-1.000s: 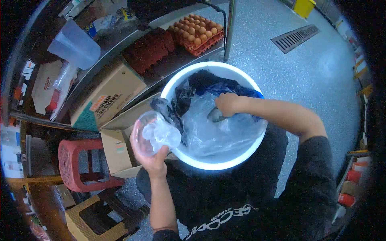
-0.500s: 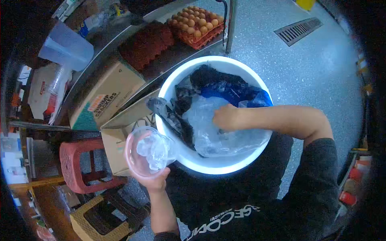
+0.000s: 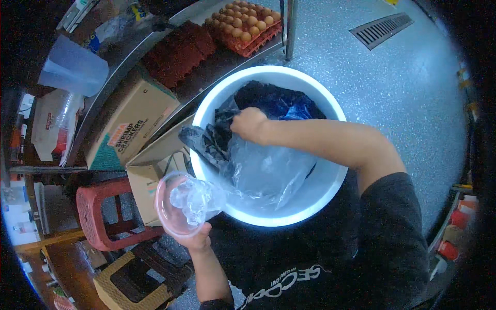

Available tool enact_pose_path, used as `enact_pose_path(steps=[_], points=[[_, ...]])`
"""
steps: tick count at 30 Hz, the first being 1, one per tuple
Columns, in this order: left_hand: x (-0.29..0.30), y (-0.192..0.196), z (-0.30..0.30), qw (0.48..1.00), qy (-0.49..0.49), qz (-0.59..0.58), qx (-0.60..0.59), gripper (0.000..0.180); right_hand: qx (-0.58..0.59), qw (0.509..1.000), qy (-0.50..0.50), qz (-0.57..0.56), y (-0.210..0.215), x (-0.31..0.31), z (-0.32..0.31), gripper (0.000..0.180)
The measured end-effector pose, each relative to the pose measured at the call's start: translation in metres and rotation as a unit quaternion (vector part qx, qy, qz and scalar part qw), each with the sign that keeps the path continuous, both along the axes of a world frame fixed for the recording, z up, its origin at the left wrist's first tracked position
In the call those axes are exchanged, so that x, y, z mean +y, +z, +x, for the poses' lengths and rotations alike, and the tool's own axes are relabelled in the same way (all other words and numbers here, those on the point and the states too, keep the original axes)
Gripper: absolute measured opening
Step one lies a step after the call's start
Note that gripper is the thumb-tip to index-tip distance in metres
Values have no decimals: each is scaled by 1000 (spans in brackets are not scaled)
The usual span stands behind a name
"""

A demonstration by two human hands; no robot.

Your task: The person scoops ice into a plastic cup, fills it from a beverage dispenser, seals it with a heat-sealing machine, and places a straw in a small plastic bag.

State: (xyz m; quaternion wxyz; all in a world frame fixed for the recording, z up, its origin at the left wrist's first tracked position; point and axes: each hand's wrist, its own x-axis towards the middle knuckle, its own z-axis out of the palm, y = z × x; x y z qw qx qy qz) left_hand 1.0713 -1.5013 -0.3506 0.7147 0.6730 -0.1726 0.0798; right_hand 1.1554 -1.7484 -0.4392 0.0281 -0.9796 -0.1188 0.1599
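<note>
Head view, cup: the clear cup (image 3: 168, 213) is at the near left of the white tub (image 3: 271, 220), its mouth toward the camera; contact between the two cannot be told.
Contents: clear lumps of ice (image 3: 196, 203), partly filling the cup.
Left hand (image 3: 195, 238): closed around the cup's lower near side, bearing it; the thumb shows on the right.
Right hand (image 3: 250, 125): inside the tub, toward its far left, fingers curled at the edge of the clear bag (image 3: 274, 168); the fingertips are hidden, so whether they grip the film cannot be told.
Tub lining: the clear bag spreads over the middle and near part; dark plastic (image 3: 206, 143) drapes across the left rim, and blue plastic (image 3: 299, 109) lies on the far side.
Step in hand: judged to be arranging the bag with the right hand while the left holds the iced cup aside.
Next move: judged to call for a firm hold on the film, with the cup level and clear of the rim.
Left of the tub: an open carton (image 3: 138, 199), then a red stool (image 3: 89, 214); a tan stool (image 3: 111, 287) stands nearer.
Far left: a closed carton (image 3: 137, 124), and brown eggs (image 3: 243, 26) in red trays on a low shelf.
Far right: a drain grate (image 3: 381, 30) set in the speckled floor (image 3: 418, 113).
</note>
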Motion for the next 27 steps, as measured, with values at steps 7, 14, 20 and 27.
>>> enact_pose_path(steps=[7,14,20,27], points=[[-4,0,-6,1000,9,-2,12,119,-22,999,33,-15,20,-7,-15,19],[11,-9,-5,1000,-2,3,-4,111,8,1000,20,15,-5,-18,-37,24],[8,-6,-14,999,4,-12,46,120,146,978,-36,146,-66,8,-49,36],[19,-10,-11,999,-11,-30,21,116,117,962,-160,186,-92,-12,-55,29]])
